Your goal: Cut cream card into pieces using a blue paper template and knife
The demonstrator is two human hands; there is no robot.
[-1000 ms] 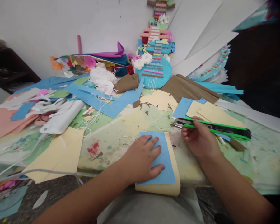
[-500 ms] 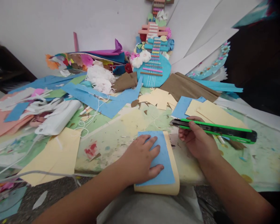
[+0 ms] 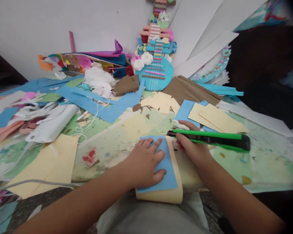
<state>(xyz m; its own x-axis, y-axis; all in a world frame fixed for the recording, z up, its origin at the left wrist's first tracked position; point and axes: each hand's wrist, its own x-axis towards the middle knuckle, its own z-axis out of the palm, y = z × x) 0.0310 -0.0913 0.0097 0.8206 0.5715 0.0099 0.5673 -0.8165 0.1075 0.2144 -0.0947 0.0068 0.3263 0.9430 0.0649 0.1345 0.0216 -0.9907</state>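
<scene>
My left hand (image 3: pixel 146 162) lies flat with its fingers spread on a blue sheet (image 3: pixel 169 177). Under that sheet is a cream sheet (image 3: pixel 161 196), showing along the right side and curling over the table's front edge. My right hand (image 3: pixel 191 148) is closed around a green and black utility knife (image 3: pixel 210 139), held almost level. The knife's tip end is just above the top right corner of the two sheets; whether it touches them I cannot tell.
A blue paper guitar (image 3: pixel 158 79) leans on the wall. White string (image 3: pixel 99 79), a white power bank-like box (image 3: pixel 52 125), blue scraps (image 3: pixel 112 112), cream sheets (image 3: pixel 217 117) and folded brown paper (image 3: pixel 190 91) lie about. A grey cable (image 3: pixel 36 182) crosses the left front.
My right hand has brought the knife left, towards the top right corner of the sheets. My left hand stays pressed on the blue sheet. The whole view has shifted slightly.
</scene>
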